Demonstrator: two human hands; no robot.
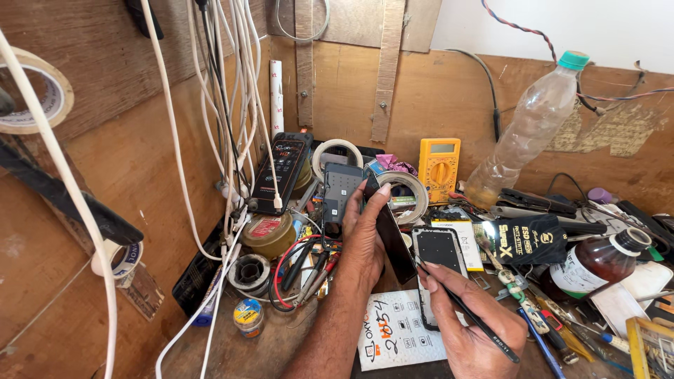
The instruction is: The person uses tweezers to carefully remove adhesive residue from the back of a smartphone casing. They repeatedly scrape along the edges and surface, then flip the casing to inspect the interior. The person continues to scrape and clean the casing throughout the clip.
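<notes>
Phone [390,228], dark and edge-on, stands tilted in the left hand [365,235], which wraps it and hides its lower part. Right hand [467,326] pinches thin black tweezers [467,312] against it, above the cluttered tabletop [267,344]; the tip contact is unclear.

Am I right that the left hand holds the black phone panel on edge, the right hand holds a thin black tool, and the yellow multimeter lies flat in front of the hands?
Not quite. The head view shows the yellow multimeter standing against the back board behind the hands, not in front. The left hand does hold the black phone panel on edge, and the right hand holds a thin black tool.
</notes>
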